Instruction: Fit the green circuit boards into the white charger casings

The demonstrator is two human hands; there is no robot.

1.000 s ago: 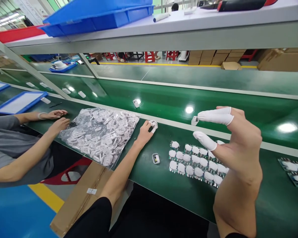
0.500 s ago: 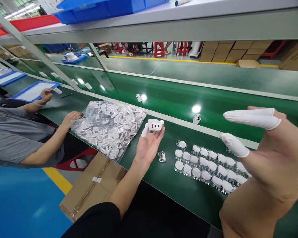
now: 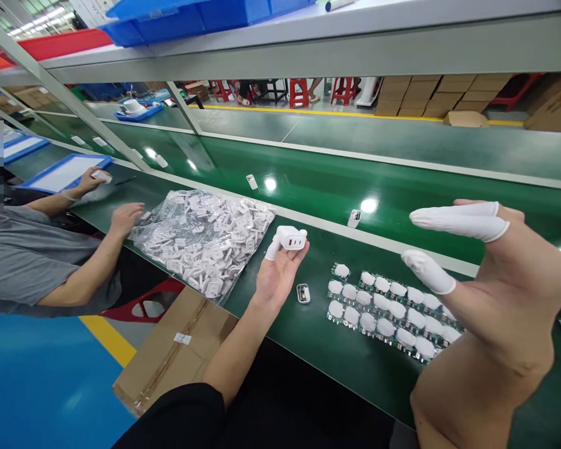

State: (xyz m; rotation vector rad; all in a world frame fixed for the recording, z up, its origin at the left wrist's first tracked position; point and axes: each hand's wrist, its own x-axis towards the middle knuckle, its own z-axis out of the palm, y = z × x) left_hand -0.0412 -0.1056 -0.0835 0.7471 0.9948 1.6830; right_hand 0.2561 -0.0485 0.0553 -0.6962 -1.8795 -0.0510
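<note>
My left hand (image 3: 279, 274) is palm up over the green bench (image 3: 280, 324), its fingertips closed on a white charger housing (image 3: 290, 237) with two ports facing me. My right hand (image 3: 490, 280) is raised close to the camera, fingers apart, with white finger cots on thumb and forefinger and nothing in it. Below it lies a panel of small circuit boards with white pads (image 3: 393, 312). One small white part (image 3: 303, 293) rests on the bench by my left wrist.
A clear bag of white plastic shells (image 3: 206, 240) lies to the left. A co-worker in grey (image 3: 32, 268) has both hands on the bench beside it. Two housings (image 3: 354, 218) ride the conveyor belt (image 3: 402, 187). Blue trays (image 3: 60, 173) sit far left; a cardboard box (image 3: 177, 352) stands below.
My left hand picked the white housing off the bench and turned palm up with it. My right hand stayed raised and open. The housings on the belt drifted left.
</note>
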